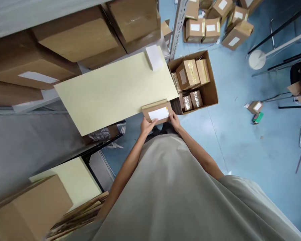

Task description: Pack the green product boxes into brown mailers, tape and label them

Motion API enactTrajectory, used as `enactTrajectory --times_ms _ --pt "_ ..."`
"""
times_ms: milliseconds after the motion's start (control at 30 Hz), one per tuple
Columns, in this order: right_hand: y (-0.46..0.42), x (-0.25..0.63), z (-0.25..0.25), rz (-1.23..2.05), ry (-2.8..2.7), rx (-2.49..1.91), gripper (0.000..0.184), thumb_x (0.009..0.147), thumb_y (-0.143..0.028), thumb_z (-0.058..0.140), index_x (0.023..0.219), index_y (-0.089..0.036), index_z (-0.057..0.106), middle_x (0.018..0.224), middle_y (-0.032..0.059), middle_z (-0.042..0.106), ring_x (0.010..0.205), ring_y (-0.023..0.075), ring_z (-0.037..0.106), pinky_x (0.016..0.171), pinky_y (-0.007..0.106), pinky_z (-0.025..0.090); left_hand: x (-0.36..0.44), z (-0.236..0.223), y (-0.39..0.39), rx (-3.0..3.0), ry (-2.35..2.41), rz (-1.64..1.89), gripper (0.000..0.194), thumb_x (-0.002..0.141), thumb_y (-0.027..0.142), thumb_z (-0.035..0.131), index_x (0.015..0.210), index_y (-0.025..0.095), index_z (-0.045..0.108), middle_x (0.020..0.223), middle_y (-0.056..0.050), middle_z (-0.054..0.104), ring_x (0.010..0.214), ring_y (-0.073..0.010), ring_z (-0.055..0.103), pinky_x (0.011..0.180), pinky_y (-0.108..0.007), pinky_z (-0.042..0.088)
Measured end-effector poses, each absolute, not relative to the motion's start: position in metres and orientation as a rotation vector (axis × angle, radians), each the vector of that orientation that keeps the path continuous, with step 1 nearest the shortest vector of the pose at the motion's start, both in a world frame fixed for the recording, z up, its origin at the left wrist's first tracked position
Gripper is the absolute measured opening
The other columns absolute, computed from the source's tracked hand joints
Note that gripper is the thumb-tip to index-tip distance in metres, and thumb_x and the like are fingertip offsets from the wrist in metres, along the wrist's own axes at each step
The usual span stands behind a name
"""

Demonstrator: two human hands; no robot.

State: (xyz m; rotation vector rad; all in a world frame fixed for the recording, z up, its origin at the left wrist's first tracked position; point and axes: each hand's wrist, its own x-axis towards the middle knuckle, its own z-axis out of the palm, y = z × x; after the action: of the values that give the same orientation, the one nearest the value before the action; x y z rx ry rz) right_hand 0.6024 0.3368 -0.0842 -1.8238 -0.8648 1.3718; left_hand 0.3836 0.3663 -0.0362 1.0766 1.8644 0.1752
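Observation:
A small brown cardboard box (157, 106) with a white label (158, 114) on its near side is held at the front edge of the pale yellow tabletop (115, 90). My left hand (148, 125) grips its left end, the thumb against the label's lower edge. At the right end, my right hand (175, 120) closes round the corner. The fingers under the box are hidden. Just right of the table stands a large open carton (212, 80) with several taped boxes inside. A stack of white labels or paper (154, 57) rests near the table's far right corner.
Big cartons (77, 33) fill the shelf behind the table. Labelled boxes (210, 28) lie in a heap on the blue floor at the back right. Flattened cardboard (76, 219) and another carton (37, 207) are at lower left. A metal shelf post (178, 26) rises beside the open carton.

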Motion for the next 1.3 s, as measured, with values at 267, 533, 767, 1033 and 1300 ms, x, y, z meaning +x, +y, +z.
enactTrajectory --times_ms 267,533,767,1033,1300 --pt "0.349 0.709 -0.088 1.19 -1.021 -1.856 0.081 0.113 -0.071 0.048 0.167 -0.012 0.06 0.176 0.0197 0.057 0.166 0.0298 0.051 0.141 0.046 0.035 0.507 -0.031 0.392 1.056 2.002 0.08 0.08 0.084 0.067 0.093 0.138 0.019 0.058 0.151 -0.029 0.073 0.147 -0.0433 0.07 0.114 -0.049 0.059" --pt "0.338 0.864 -0.087 1.113 -0.808 -2.016 0.085 0.111 -0.079 0.04 0.163 -0.017 0.066 0.17 0.0186 0.063 0.16 0.0298 0.057 0.137 0.05 0.041 0.653 -0.054 0.429 1.196 1.848 -0.108 0.051 0.1 0.066 0.073 0.128 0.025 0.061 0.141 -0.023 0.079 0.135 -0.0432 0.076 0.11 -0.051 0.059" --pt "0.338 0.95 -0.109 1.182 -0.638 -2.206 0.085 0.106 -0.082 0.042 0.149 -0.015 0.075 0.15 0.0211 0.077 0.143 0.0359 0.07 0.124 0.054 0.054 0.742 -0.087 0.458 1.253 1.711 -0.337 0.035 0.107 0.057 0.063 0.114 0.023 0.068 0.128 -0.025 0.082 0.131 -0.0461 0.076 0.11 -0.053 0.057" --pt "0.363 0.964 -0.146 1.385 -0.185 -2.255 0.068 0.107 -0.078 0.052 0.12 -0.016 0.076 0.119 0.0177 0.084 0.115 0.0319 0.08 0.096 0.045 0.07 0.794 -0.116 0.526 1.452 1.687 -0.202 0.039 0.104 0.053 0.072 0.122 0.019 0.071 0.132 -0.024 0.076 0.138 -0.0414 0.069 0.121 -0.05 0.051" --pt "0.424 0.881 -0.19 1.673 0.137 -1.861 0.036 0.096 -0.056 0.079 0.095 -0.021 0.07 0.101 0.0096 0.083 0.104 0.0269 0.082 0.098 0.047 0.071 0.749 -0.141 0.601 1.573 1.766 -0.277 0.036 0.1 0.024 0.077 0.134 0.015 0.074 0.133 -0.022 0.075 0.136 -0.041 0.068 0.122 -0.051 0.048"
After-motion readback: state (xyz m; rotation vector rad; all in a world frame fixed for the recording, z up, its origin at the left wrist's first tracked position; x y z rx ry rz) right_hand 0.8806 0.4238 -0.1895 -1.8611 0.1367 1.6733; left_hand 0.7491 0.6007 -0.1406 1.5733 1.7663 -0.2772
